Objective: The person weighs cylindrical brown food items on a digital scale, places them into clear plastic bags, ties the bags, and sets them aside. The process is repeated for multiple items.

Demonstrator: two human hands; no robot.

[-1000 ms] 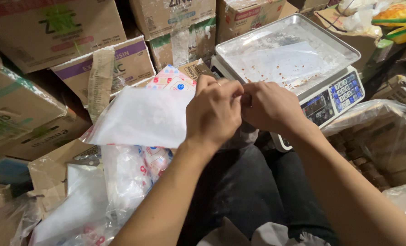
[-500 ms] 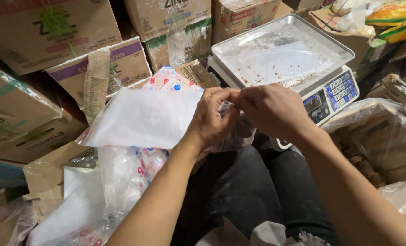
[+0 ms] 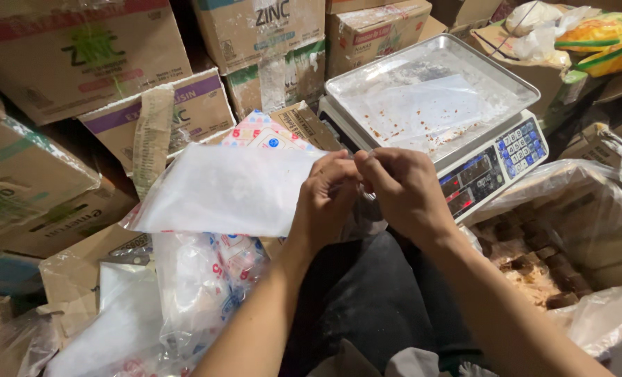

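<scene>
Pinching the mouth of a thin, translucent white plastic bag [image 3: 224,188] with both hands at once, fingertips meeting at its right corner. Left hand [image 3: 325,199] clenched on the bag's edge, thumb and forefinger gripping the film; right hand [image 3: 405,188] closed on the same edge just beside it, knuckles almost touching the left. Bag stretched flat and slanting away to the left of the left hand, held up in the air over the lap. Just beyond the right hand, a white electronic weighing scale [image 3: 496,164] with a shiny metal tray [image 3: 430,94] dusted with brown crumbs, keypad and display facing this way. Below the bag, under the left forearm, a heap of clear plastic packets with red and blue print [image 3: 206,279]. To the right of the right forearm, a plastic-lined carton of brown chunks [image 3: 548,258]. Stacked brown cardboard boxes [image 3: 80,56] crowding behind and to the left of both hands. Black trousers [image 3: 367,300] beneath the wrists.
</scene>
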